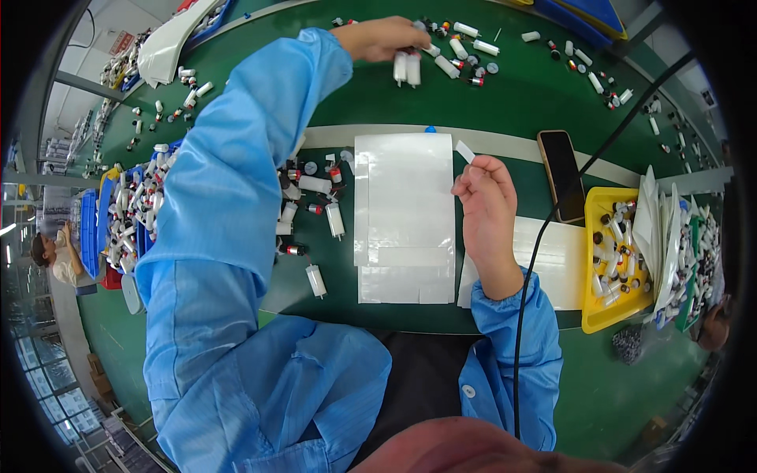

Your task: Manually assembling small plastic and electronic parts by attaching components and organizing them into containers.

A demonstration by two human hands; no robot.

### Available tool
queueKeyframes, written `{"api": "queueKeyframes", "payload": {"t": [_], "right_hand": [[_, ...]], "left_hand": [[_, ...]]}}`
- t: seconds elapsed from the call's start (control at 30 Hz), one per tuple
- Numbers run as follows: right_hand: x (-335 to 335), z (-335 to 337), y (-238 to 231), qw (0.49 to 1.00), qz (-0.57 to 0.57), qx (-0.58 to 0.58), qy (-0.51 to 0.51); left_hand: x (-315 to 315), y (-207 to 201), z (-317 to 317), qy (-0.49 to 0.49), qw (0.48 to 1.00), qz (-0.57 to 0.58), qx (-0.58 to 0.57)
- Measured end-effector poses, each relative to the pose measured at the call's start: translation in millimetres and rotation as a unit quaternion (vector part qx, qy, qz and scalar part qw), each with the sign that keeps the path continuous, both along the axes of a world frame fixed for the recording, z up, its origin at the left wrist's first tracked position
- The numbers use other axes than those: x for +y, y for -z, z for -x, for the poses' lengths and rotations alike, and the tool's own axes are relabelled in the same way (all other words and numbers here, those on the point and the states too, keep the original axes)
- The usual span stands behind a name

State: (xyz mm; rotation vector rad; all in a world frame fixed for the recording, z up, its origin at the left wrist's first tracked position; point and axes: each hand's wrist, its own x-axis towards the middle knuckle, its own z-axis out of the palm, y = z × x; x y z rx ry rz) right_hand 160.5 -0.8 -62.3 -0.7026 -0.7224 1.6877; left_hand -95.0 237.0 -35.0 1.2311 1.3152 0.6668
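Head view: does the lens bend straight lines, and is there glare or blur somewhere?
Head view: the pale strip across the green table bows toward the rim, and the corners are black; the white plastic sheet shines softly without harsh glare; the left hand and the small white tubes it grips look slightly soft; the right hand is sharp.

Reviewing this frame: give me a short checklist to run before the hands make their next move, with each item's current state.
1. Left hand has hold of white tubes: ok, two hang from its grip at the far side of the mat.
2. Right hand holds the small white strip: ok, pinched at the fingertips.
3. Clear bag lies flat between the hands: ok.
4. Bag mouth open: cannot tell.
5. Phone apart from the bag: ok.
6. Yellow tray within reach on the right: ok, likely.
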Motion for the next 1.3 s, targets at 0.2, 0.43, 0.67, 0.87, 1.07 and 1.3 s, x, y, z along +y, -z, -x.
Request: {"api": "queueKeyframes", "payload": {"t": [0.2, 0.43, 0.67, 0.87, 1.07, 1.3], "right_hand": [[-1.1, -2.8, -0.8, 0.999, -0.015, 0.012, 0.050], [4.1, -10.2, -0.4, 0.980, -0.109, -0.058, 0.158], [-1.7, -7.9, -31.1, 0.985, -0.167, 0.005, -0.044], [-0.4, -14.7, -29.6, 0.986, -0.163, 0.012, 0.015], [-5.6, -8.7, -33.1, 0.971, -0.227, -0.041, 0.070], [-5.0, -12.1, -28.0, 0.993, -0.101, 0.060, -0.003]], "left_hand": [[-29.6, -39.1, -41.1, 0.042, 0.995, -0.009, 0.094], [-84.0, -104.2, -62.2, 0.140, 0.977, -0.128, 0.097], [-182.8, -108.4, -85.4, 0.290, 0.945, -0.118, -0.092], [-241.3, -80.7, -70.7, 0.104, 0.916, -0.384, 0.050], [-263.5, -45.9, -100.7, 0.080, 0.989, -0.103, -0.064], [-233.3, -24.3, -106.5, 0.046, 0.938, -0.150, -0.308]]}}
